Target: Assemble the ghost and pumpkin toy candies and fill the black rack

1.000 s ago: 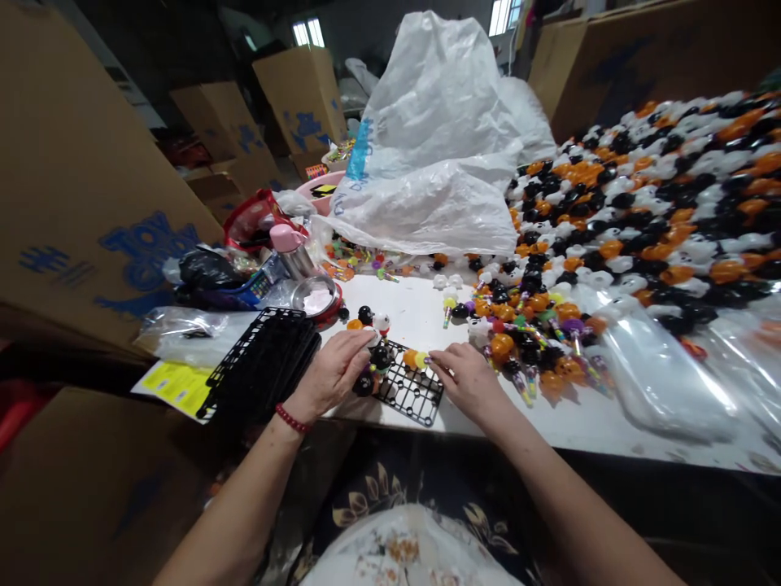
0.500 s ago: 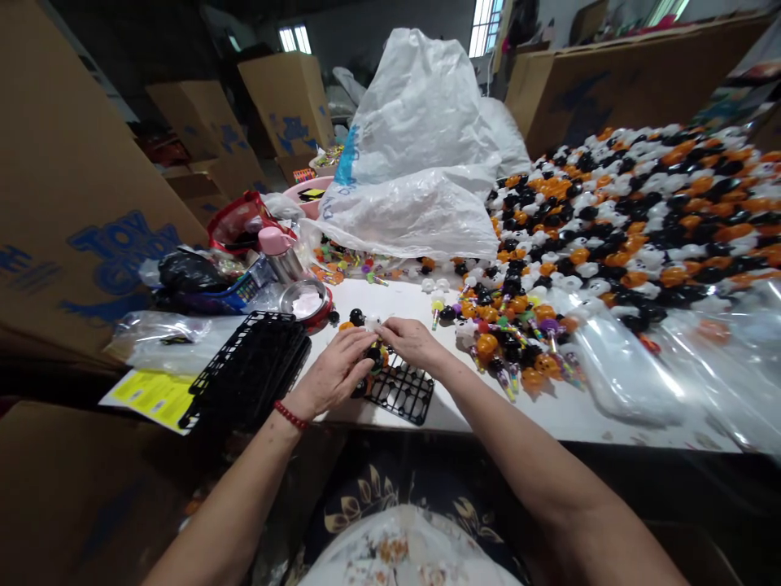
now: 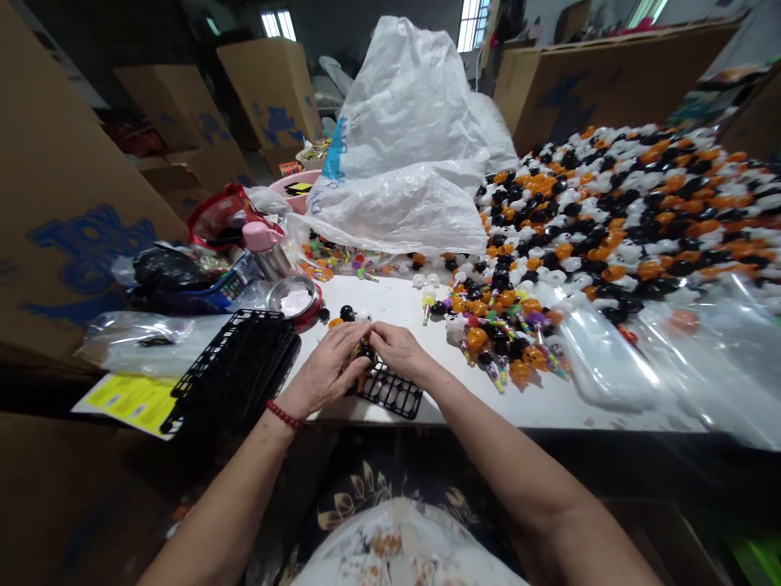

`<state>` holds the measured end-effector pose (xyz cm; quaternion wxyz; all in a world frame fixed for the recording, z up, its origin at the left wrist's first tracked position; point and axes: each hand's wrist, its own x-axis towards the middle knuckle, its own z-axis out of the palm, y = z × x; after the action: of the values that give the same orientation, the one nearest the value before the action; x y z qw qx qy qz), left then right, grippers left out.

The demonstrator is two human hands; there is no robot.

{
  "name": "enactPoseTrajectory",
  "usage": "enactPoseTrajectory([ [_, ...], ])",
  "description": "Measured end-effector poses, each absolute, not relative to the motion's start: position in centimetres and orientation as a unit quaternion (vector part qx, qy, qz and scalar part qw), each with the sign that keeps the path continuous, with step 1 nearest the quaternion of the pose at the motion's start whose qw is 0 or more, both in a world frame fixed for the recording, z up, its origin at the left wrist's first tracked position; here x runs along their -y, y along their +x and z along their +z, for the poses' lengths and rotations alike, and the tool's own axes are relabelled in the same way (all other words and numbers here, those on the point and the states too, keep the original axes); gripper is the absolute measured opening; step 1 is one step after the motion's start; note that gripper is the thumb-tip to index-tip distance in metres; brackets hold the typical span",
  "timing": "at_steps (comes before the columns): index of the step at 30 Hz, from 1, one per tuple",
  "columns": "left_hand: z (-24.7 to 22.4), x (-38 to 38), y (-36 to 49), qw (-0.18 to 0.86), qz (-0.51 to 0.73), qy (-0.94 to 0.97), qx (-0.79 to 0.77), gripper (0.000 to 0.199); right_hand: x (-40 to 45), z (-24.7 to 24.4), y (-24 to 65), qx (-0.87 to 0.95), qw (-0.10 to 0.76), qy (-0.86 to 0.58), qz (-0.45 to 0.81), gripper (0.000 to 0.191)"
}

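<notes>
A black grid tray [image 3: 396, 392] lies near the front edge of the white table, its right-hand cells showing. Over its left part, my left hand [image 3: 333, 362] curves around small black and orange pieces, fingers closed; what it grips is partly hidden. My right hand [image 3: 398, 348] meets it at the fingertips, fingers bent together above the tray, and anything between them is too small to make out. Just beyond the hands are a black ball piece [image 3: 347, 313] and a white piece [image 3: 362, 318]. To the right lies a cluster of orange, black and white pieces with colourful tubes [image 3: 500, 325].
Stacked black trays [image 3: 237, 366] lie left of my hands, by a round tin [image 3: 295, 299] and a pink-lidded flask [image 3: 268, 251]. A white sack [image 3: 403, 146] stands behind. Right are a large pile [image 3: 634, 212] and clear plastic bags [image 3: 610, 350].
The camera view has turned slightly, shifting the table scene left. My hands stay together over the tray, the right fingers now closer against the left fingertips.
</notes>
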<state>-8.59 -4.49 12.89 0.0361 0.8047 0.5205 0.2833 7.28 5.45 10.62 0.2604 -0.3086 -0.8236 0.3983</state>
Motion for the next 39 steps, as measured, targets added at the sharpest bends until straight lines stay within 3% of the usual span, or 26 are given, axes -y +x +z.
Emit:
enactPoseTrajectory([
  [10, 14.2, 4.9, -7.4, -0.078, 0.197, 0.802, -0.559, 0.062, -4.4, 11.0, 7.0, 0.817, 0.265, -0.318, 0.402, 0.023],
  [16, 14.1, 4.4, -6.8, -0.051, 0.146, 0.786, -0.599, 0.067, -4.6, 9.6, 7.1, 0.744, 0.253, -0.321, 0.528, 0.038],
  [18, 13.7, 4.1, -6.8, -0.052, 0.150, 0.782, -0.603, 0.061, -5.3, 9.4, 7.4, 0.766, 0.264, -0.325, 0.487, 0.036],
  [21, 13.3, 3.9, -7.0, -0.061, 0.163, 0.779, -0.603, 0.048, -7.5, 9.1, 8.4, 0.814, 0.253, -0.407, 0.329, 0.035],
  [26, 13.2, 3.9, -7.3, -0.039, 0.174, 0.781, -0.599, 0.031, -12.3, 7.6, 10.2, 0.807, 0.132, -0.561, 0.130, 0.034],
  [35, 13.1, 4.1, -7.6, -0.006, 0.160, 0.802, -0.575, 0.020, -13.3, 5.3, 10.4, 0.792, 0.129, -0.580, 0.142, 0.027],
  [39, 13.2, 4.1, -7.7, 0.001, 0.162, 0.803, -0.573, 0.019, -11.2, 4.7, 10.8, 0.796, 0.214, -0.523, 0.216, 0.020],
])
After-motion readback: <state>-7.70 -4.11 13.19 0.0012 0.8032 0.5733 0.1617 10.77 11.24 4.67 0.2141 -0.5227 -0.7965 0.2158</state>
